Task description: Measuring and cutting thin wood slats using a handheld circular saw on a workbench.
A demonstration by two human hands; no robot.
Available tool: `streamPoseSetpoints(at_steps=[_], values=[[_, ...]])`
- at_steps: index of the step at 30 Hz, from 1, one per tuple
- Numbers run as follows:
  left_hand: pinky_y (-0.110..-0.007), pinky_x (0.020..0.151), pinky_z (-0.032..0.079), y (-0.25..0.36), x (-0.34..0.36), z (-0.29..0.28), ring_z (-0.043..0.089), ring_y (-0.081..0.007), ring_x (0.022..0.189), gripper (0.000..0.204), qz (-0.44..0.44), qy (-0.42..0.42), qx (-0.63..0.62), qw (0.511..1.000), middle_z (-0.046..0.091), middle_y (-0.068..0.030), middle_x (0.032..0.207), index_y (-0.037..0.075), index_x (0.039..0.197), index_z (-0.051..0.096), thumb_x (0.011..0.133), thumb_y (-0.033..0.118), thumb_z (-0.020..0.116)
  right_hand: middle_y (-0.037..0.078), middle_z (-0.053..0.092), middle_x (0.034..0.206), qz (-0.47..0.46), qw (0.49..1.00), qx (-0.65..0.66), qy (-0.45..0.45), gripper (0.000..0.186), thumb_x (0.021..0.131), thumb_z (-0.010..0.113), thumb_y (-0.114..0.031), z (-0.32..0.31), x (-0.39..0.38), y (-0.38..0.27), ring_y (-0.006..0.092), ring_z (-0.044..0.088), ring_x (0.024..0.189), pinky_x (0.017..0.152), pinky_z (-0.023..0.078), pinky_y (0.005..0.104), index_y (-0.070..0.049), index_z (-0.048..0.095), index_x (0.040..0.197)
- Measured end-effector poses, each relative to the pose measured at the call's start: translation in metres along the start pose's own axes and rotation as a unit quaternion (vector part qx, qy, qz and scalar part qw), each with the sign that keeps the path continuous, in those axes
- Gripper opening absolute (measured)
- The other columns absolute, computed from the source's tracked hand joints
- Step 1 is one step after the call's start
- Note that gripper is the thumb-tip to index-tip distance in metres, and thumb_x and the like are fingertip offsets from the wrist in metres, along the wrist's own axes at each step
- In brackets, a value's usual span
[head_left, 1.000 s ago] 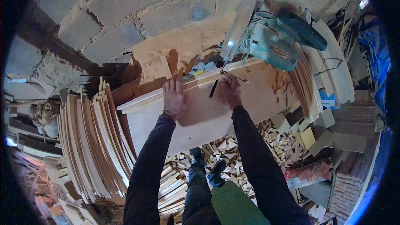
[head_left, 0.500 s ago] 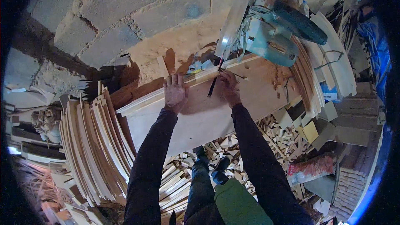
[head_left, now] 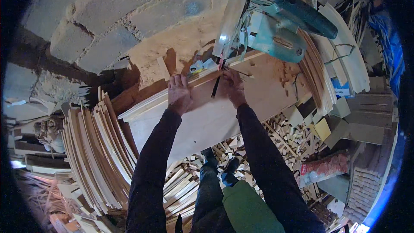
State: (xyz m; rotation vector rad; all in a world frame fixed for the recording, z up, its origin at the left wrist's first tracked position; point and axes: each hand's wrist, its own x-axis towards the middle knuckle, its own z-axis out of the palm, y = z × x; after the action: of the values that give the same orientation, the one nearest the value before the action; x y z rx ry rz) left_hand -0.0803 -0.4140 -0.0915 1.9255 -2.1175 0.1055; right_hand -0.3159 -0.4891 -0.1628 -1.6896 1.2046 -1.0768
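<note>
Long wooden slats (head_left: 101, 146) stand stacked to the left of a pale bench (head_left: 194, 123), where a person's left hand (head_left: 179, 95) rests, fingers spread and laid over a narrow wooden strip (head_left: 202, 79) along the far edge. The strip lies just ahead of both hands, its long axis climbing from lower left to upper right and meeting a dark, slot-like line (head_left: 216, 87) in the bench top between them. The right hand (head_left: 233, 87), the nearer to that line, gathers its fingers at the strip; whether they are clamped on it cannot be told from this angle. Farther right are a teal machine casing (head_left: 267, 39), brown slats (head_left: 312, 71) and a crumpled blue tarp (head_left: 381, 39). The bench top is broad and flat, with brown dust (head_left: 282, 75) toward its right end; beyond rises a rough block wall (head_left: 159, 15), and wood offcuts (head_left: 280, 140) cover the floor below.
</note>
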Motion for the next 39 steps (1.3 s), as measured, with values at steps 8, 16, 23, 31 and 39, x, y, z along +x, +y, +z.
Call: streamPoseSetpoints(at_steps=[8, 16, 23, 31, 39], values=[[-0.054, 0.095, 0.043, 0.000, 0.001, -0.011, 0.048, -0.0454, 0.110, 0.070, -0.013, 0.022, -0.028, 0.999, 0.050, -0.0277, 0.116, -0.009, 0.133, 0.044, 0.079, 0.031, 0.067, 0.008, 0.058, 0.117, 0.073, 0.977, 0.158, 0.126, 0.024, 0.095, 0.059, -0.012, -0.071, -0.086, -0.089, 0.0183, 0.060, 0.099, 0.083, 0.053, 0.0309, -0.003, 0.058, 0.116], [-0.053, 0.088, 0.048, -0.009, 0.002, -0.013, 0.053, -0.0441, 0.105, 0.051, 0.038, 0.034, -0.001, 0.999, 0.055, -0.0255, 0.107, -0.009, 0.112, 0.052, 0.079, 0.028, 0.066, 0.007, 0.066, 0.101, -0.142, 0.967, -0.003, 0.212, 0.018, 0.102, 0.052, -0.010, -0.178, -0.071, -0.276, 0.0129, 0.063, 0.084, 0.074, 0.052, 0.0276, 0.000, 0.062, 0.113], [-0.050, 0.075, 0.054, -0.006, 0.010, -0.019, 0.056, -0.0417, 0.103, 0.051, 0.048, -0.012, 0.043, 0.998, 0.057, -0.0226, 0.104, -0.009, 0.110, 0.055, 0.080, 0.031, 0.068, 0.013, 0.066, 0.106, -0.359, 0.883, -0.194, 0.232, 0.025, 0.098, 0.061, -0.013, -0.211, 0.016, -0.374, 0.0243, 0.063, 0.101, 0.087, 0.052, 0.0349, 0.003, 0.059, 0.116], [-0.048, 0.072, 0.053, -0.008, 0.008, -0.012, 0.055, -0.0405, 0.105, 0.056, 0.110, 0.021, 0.126, 0.986, 0.057, -0.0204, 0.104, -0.008, 0.114, 0.056, 0.083, 0.038, 0.066, 0.023, 0.065, 0.110, -0.259, 0.872, -0.412, 0.040, 0.050, 0.092, 0.064, -0.046, -0.226, 0.108, -0.348, 0.0421, 0.062, 0.107, 0.094, 0.048, 0.0500, -0.004, 0.061, 0.119], [-0.050, 0.069, 0.052, -0.013, 0.007, -0.004, 0.055, -0.0391, 0.102, 0.054, 0.041, 0.004, 0.040, 0.998, 0.055, -0.0211, 0.107, -0.005, 0.114, 0.053, 0.079, 0.032, 0.068, 0.016, 0.068, 0.103, -0.199, 0.867, -0.450, -0.076, 0.035, 0.098, 0.061, -0.037, -0.239, 0.131, -0.352, 0.0350, 0.064, 0.101, 0.093, 0.049, 0.0438, -0.007, 0.066, 0.116]])
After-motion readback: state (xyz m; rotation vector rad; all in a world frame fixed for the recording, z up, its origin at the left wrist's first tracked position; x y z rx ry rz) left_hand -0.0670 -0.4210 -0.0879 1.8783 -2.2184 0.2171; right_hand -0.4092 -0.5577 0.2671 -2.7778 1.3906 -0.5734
